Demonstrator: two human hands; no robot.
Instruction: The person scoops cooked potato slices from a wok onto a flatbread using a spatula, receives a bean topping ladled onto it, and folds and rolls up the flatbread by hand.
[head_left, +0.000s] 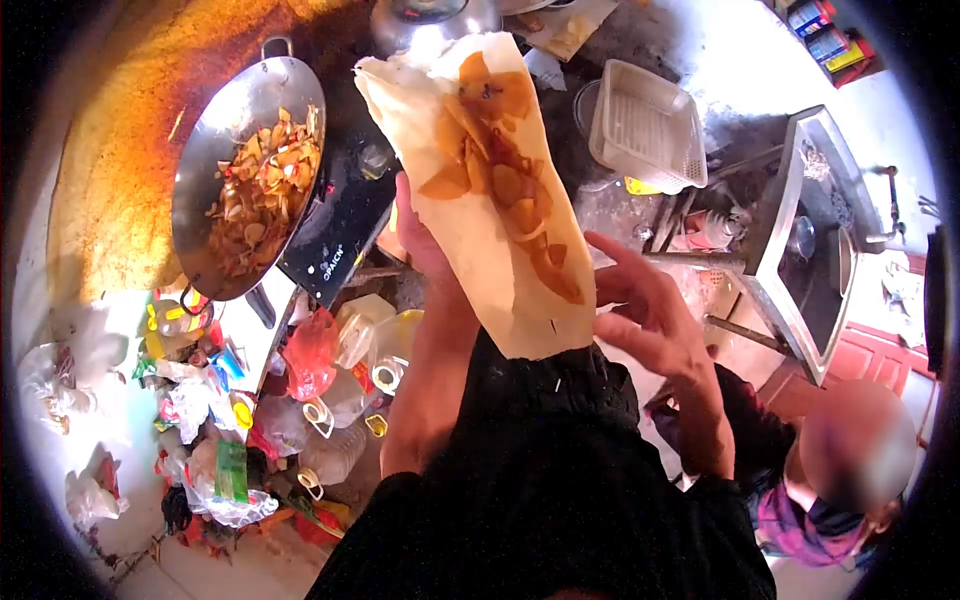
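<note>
A long pale flatbread [475,240] is held up in front of my chest, with brown saucy potato slices [520,205] in a line along it. My left hand [425,235] supports it from beneath at the left edge; most of its fingers are hidden behind the bread. At the lower right edge is my right hand [650,315], its fingers spread and slightly bent. Whether those fingertips touch the bread I cannot tell. To the left, a steel wok [200,170] contains more cooked potato slices [265,180].
The wok sits by a black cooktop [335,240]. A white plastic basket [648,125] stands at upper right, near a metal-rimmed sink [790,260]. Bags and plastic jugs [335,450] crowd the lower left. Another person [820,520] is at lower right.
</note>
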